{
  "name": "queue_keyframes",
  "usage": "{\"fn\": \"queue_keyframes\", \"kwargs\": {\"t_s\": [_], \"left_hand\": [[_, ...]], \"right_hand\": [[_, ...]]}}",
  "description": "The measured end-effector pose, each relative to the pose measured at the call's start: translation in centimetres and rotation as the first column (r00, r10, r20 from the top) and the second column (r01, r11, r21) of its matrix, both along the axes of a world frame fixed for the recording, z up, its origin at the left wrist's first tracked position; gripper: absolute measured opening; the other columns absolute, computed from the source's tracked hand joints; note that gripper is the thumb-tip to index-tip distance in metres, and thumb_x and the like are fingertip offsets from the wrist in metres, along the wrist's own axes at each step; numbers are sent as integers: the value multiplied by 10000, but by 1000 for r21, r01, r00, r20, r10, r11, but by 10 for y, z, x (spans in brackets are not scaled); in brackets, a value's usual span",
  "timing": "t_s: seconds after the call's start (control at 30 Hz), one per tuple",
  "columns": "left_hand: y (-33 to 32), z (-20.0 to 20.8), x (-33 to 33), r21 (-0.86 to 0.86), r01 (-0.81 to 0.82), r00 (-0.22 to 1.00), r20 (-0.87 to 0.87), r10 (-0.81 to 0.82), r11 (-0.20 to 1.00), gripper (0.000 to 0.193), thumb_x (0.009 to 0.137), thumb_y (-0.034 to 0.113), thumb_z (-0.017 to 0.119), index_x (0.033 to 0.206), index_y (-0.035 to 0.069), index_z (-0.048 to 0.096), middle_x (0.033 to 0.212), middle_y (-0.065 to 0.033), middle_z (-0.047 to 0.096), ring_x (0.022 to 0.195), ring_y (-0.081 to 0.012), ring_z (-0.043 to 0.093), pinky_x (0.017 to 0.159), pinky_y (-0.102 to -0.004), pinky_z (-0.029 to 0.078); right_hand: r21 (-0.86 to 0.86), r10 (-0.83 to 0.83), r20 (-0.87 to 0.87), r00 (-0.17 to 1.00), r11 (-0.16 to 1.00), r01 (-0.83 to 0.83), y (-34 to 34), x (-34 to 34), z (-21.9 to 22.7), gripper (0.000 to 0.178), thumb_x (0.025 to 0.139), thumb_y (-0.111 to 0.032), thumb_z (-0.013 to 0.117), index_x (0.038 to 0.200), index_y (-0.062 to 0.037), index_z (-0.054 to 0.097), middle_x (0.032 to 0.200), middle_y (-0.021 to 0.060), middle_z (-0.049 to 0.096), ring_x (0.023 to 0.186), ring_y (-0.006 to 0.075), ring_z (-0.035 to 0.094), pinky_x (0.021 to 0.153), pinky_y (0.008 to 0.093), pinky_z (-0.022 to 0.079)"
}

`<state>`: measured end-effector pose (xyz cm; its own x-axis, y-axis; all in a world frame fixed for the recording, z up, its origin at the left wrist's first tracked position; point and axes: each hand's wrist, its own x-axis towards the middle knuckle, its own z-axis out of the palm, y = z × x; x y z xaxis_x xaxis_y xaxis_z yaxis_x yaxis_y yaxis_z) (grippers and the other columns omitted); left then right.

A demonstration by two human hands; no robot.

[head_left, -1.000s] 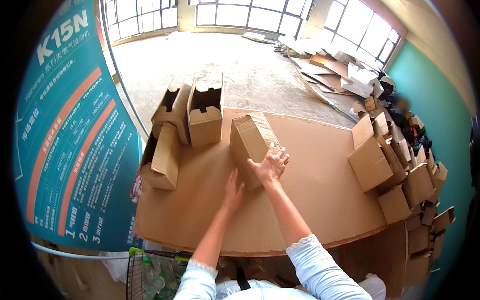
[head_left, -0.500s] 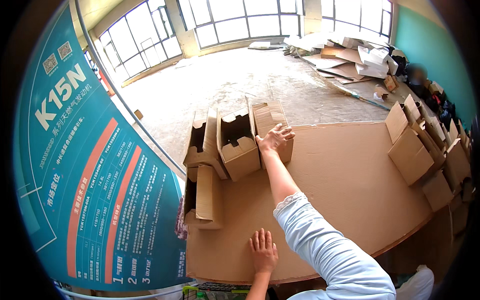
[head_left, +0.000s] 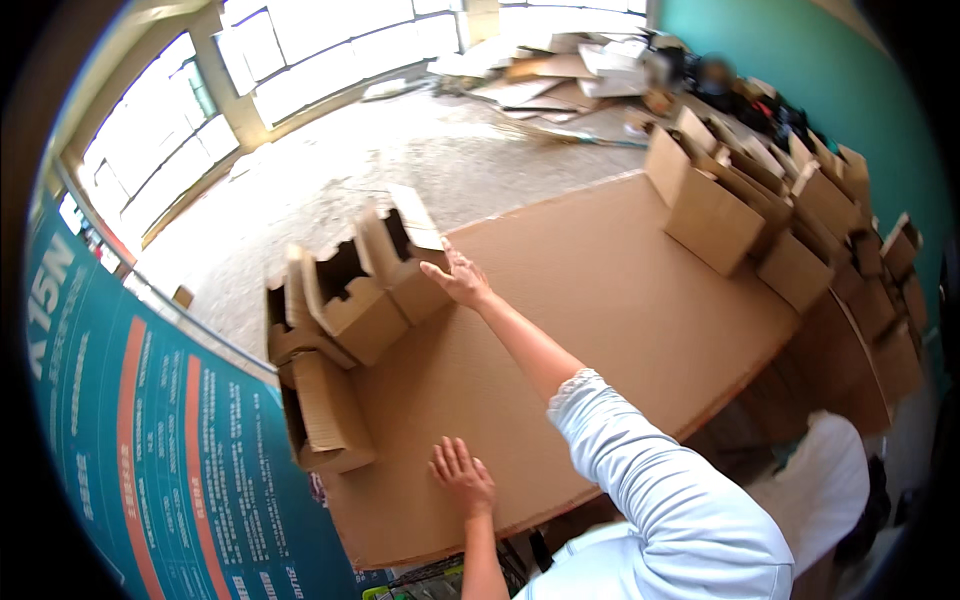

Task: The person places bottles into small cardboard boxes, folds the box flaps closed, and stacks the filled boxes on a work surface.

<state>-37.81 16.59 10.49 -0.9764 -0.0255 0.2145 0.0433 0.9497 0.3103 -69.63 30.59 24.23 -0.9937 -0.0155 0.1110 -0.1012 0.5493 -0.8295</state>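
Observation:
My left hand (head_left: 463, 478) lies flat on the cardboard-covered tabletop (head_left: 560, 300), fingers outstretched, holding nothing. At the right end of a row of cardboard boxes, my right hand (head_left: 462, 281) is against the side of an open-topped cardboard box (head_left: 418, 290), fingers apart. That box has a raised flap (head_left: 417, 217) on its far right side. Left of it stands another open cardboard box (head_left: 365, 318) with notched flaps, then a narrower cardboard box (head_left: 318, 335). Nearer to me, at the table's left edge, a cardboard box (head_left: 335, 420) lies with its opening facing left.
Several open cardboard boxes (head_left: 715, 220) are stacked beyond the table's right side. A teal printed banner (head_left: 150, 440) stands close on the left. Flattened cardboard and white foam (head_left: 560, 75) are heaped by the far wall, with a broom (head_left: 570, 135) on the floor.
My view has swung to the right. The right-end box, covered on top before, now shows its opening with a flap raised. My right hand has moved from its top to its side.

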Motion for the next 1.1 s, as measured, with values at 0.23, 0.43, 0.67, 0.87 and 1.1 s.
{"fn": "queue_keyframes", "kwargs": {"t_s": [0.23,0.43,0.67,0.87,1.1], "left_hand": [[3,-8,1,-77,3,1000,31,0,997,552,918,222,470,1441,55,406,1544,-145,317,1445,-330,243,1187,-518,140],[-6,-21,2,-152,12,1000,17,-9,988,518,956,190,412,1461,75,384,1561,-128,297,1449,-339,236,1187,-522,124],[25,1,-6,-332,-105,932,296,209,938,559,957,177,453,1484,45,320,1579,-128,250,1452,-328,227,1194,-511,118],[94,18,-6,-184,-160,894,389,222,970,588,936,132,509,1474,-1,311,1575,-157,239,1436,-357,243,1195,-461,166],[107,18,41,147,-116,965,251,76,982,434,928,85,509,1347,-26,491,1470,-205,414,1372,-372,365,1152,-439,273]], "right_hand": [[605,122,-122,985,796,-24,245,151,-85,702,814,-325,715,1396,-63,423,1303,153,556,1189,299,556,1014,381,453],[556,-317,-617,720,473,684,487,138,18,645,771,-154,698,1362,-32,469,1407,186,486,1317,325,448,1107,412,360],[870,-358,-84,930,429,244,621,118,68,698,722,-260,791,1312,-63,475,1255,158,600,1212,339,534,1088,452,371],[584,-164,-233,959,764,272,649,104,44,373,713,-179,751,1010,-18,595,978,189,663,997,363,628,854,431,508],[238,265,-102,959,943,-235,543,140,58,212,757,-40,641,776,26,441,674,199,435,618,264,379,595,382,402]]}}
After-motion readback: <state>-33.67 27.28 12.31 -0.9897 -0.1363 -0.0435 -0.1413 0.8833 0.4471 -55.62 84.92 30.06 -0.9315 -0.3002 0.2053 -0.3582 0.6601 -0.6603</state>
